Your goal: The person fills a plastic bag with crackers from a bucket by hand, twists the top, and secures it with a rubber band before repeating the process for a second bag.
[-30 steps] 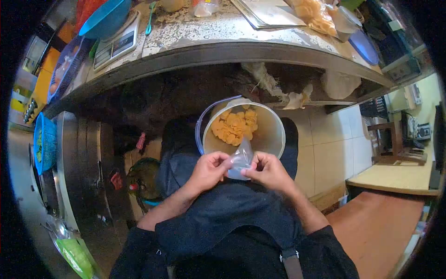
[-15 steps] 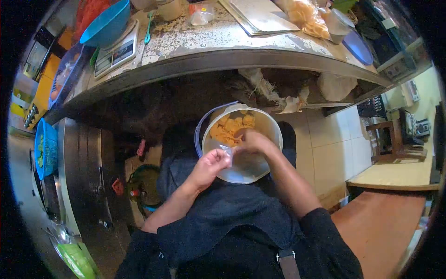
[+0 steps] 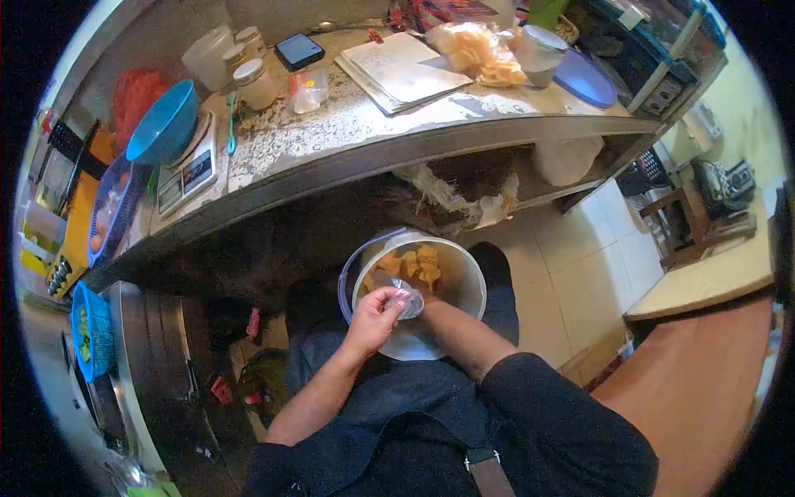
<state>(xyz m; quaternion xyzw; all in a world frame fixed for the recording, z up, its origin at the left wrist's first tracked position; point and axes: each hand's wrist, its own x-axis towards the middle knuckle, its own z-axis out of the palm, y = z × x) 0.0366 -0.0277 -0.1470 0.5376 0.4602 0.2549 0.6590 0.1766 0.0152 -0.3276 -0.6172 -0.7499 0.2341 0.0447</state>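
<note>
A white bucket [image 3: 470,286] with a purple handle stands between the person's legs, holding orange chips [image 3: 421,263]. My left hand [image 3: 374,319] is over the bucket's near left side, its thumb and fingers pinched on a small clear plastic bag [image 3: 409,305]. Down inside the bucket, beside the bag and at the chips, is my right hand [image 3: 425,302]. The bag and the left hand mostly hide it, so its fingers cannot be made out.
Ahead is a worn counter [image 3: 348,99] with a scale [image 3: 189,176], a blue bowl [image 3: 164,124], jars, a phone [image 3: 299,51], papers [image 3: 402,70] and a bag of chips [image 3: 476,51]. A blue basket [image 3: 93,331] is at left, a wooden chair [image 3: 700,240] at right.
The view has tilted up, showing more of the counter. My right hand has gone deeper into the bucket, behind the bag. My left hand still pinches the bag.
</note>
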